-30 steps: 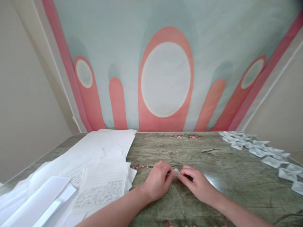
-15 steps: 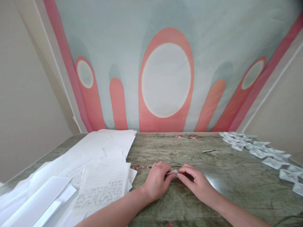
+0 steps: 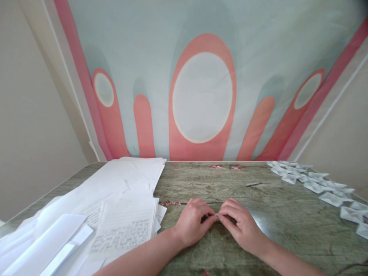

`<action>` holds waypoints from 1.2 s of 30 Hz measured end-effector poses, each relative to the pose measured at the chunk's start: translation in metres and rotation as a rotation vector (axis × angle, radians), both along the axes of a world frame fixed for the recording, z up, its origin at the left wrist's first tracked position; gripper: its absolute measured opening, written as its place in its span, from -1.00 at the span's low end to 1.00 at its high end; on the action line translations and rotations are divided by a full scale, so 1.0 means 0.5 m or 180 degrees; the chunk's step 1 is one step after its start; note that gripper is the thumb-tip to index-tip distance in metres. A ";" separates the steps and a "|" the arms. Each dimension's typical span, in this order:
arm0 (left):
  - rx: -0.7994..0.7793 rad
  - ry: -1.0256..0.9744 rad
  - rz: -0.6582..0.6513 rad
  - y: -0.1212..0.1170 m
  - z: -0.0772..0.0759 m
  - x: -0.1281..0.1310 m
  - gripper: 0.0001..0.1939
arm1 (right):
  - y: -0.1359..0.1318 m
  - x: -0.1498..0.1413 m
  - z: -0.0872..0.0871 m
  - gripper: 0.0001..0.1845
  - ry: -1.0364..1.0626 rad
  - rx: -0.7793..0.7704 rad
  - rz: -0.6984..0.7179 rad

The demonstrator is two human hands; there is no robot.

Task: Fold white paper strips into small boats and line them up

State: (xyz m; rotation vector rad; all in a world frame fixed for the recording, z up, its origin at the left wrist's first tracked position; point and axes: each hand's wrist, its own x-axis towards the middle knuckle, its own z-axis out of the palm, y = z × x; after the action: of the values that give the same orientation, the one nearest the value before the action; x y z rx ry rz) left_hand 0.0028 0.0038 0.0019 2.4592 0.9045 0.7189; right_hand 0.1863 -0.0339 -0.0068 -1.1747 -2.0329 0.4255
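Observation:
Just above the middle of the wooden-look table, my left hand (image 3: pixel 196 221) pinches a small folded piece of paper (image 3: pixel 216 216) between thumb and fingers. From the other side my right hand (image 3: pixel 236 218) pinches the same paper, its fingertips almost meeting those of the left. Only a sliver of the paper shows; the rest is hidden by my fingers. Left of my hands lies a handwritten sheet (image 3: pixel 123 230) on top of other papers. Several folded white paper boats (image 3: pixel 335 199) stand in rows along the right side of the table.
A broad stack of white paper (image 3: pixel 115 178) covers the table's left side, with folded white strips (image 3: pixel 51 241) at its front. The table (image 3: pixel 198 184) ends at the back against a wall hanging (image 3: pixel 201 151) with coral arches.
Both hands have closed in around the folded paper, which shows less now. The left fingers reach slightly further right, and the right fingertips have shifted a little. The papers and boats stay put.

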 end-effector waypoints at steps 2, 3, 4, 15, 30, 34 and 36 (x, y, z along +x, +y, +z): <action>0.0014 0.0020 -0.0060 -0.001 0.002 -0.001 -0.86 | 0.000 -0.001 0.000 -0.79 -0.0053 0.0012 0.0028; 0.0030 0.0040 -0.0071 -0.001 0.004 -0.001 -0.86 | 0.000 -0.002 0.001 -0.79 -0.0066 0.0004 0.0041; 0.0050 0.0067 -0.0061 -0.001 0.005 -0.002 -0.86 | -0.001 -0.002 0.001 -0.79 -0.0065 -0.0009 0.0051; -0.0006 0.0029 0.0217 0.004 0.003 0.000 -0.87 | 0.006 -0.002 -0.015 -0.87 0.0168 -0.0254 -0.0139; -0.0272 0.0032 0.0632 0.012 -0.007 0.002 -0.87 | 0.016 0.002 -0.016 -0.78 0.0250 -0.0368 -0.0314; -0.0411 -0.0117 0.0601 0.016 -0.012 0.002 -0.88 | 0.016 0.005 -0.014 -0.73 0.0184 -0.0369 -0.0375; -0.0407 -0.0259 0.0595 0.016 -0.013 0.002 -0.92 | 0.016 0.007 -0.015 -0.73 0.0118 -0.0372 -0.0384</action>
State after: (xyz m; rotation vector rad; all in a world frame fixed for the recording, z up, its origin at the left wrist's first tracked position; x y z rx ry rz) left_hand 0.0036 0.0119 -0.0048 2.2383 1.1232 0.7920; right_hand 0.1899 -0.0259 -0.0142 -1.3424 -1.9156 0.5083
